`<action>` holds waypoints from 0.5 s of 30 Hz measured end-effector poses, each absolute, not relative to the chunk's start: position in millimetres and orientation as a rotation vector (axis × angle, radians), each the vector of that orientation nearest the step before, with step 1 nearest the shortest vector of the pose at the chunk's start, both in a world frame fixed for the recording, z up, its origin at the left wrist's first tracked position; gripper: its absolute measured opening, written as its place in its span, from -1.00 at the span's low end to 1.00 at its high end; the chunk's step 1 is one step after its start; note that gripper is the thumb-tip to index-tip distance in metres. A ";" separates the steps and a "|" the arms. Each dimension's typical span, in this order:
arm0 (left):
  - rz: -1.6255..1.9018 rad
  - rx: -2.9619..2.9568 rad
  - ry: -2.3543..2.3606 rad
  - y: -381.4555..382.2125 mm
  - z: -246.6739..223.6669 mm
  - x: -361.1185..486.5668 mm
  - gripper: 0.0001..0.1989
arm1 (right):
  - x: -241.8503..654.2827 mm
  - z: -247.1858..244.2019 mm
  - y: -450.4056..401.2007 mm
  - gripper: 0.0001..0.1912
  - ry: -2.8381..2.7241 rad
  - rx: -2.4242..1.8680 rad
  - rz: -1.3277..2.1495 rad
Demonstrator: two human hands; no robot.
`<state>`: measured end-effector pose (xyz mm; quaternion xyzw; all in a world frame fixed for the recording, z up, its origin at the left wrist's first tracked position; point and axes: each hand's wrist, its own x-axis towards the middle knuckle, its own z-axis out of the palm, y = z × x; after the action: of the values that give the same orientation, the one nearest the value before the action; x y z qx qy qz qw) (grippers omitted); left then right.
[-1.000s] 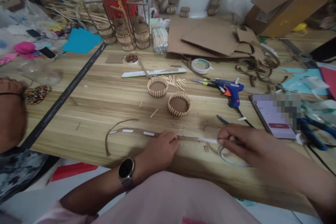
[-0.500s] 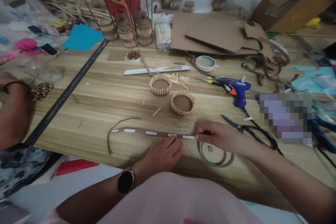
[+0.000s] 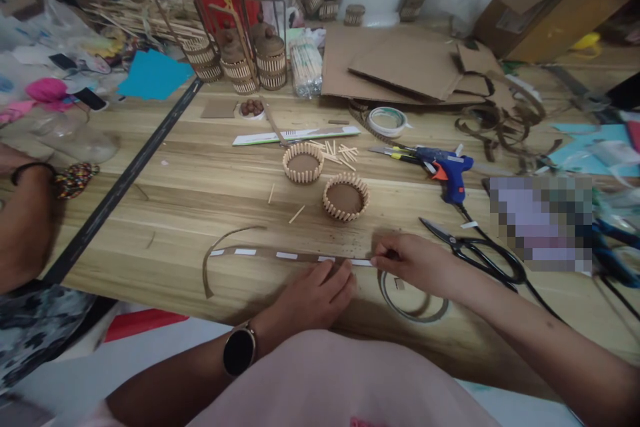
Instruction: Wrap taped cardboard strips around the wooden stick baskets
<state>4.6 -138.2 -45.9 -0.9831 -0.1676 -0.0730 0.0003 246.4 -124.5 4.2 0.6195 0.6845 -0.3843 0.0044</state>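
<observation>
A narrow brown cardboard strip [image 3: 263, 253] lies along the near part of the table, with white tape pieces [image 3: 287, 255] spaced along it. Its left end curls, and its right end runs into a loose coil [image 3: 417, 317]. My left hand [image 3: 323, 290] rests on the strip with fingers spread, pressing it down. My right hand [image 3: 413, 260] pinches the strip by the rightmost tape piece; its fingertips partly hide what is between them. Beyond the hands stand two round baskets, one nearer [image 3: 346, 197] and one farther [image 3: 303, 163], with cardboard bases and walls of short sticks.
Scissors [image 3: 475, 250] and a blue glue gun [image 3: 453, 170] lie to the right. Loose sticks [image 3: 345, 155], a tape roll [image 3: 387, 121] and cardboard sheets [image 3: 400, 63] are farther back. Finished stick baskets [image 3: 271, 60] stand behind. Another person's arm [image 3: 30, 220] rests at left.
My left hand's fingers have spread apart and reach slightly farther right along the strip. My right hand keeps its pinch near the same place. The view has shifted slightly.
</observation>
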 end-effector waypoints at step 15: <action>-0.123 -3.058 -0.468 -133.2 -33.8 7.9 -0.68 | 238.0 8.4 -125.6 -0.81 2.087 1.953 -1.001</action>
<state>7.9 -133.2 -33.8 -0.9874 -0.1512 -0.0397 0.0228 238.0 -125.6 8.4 0.6438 0.6881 -0.3300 0.0565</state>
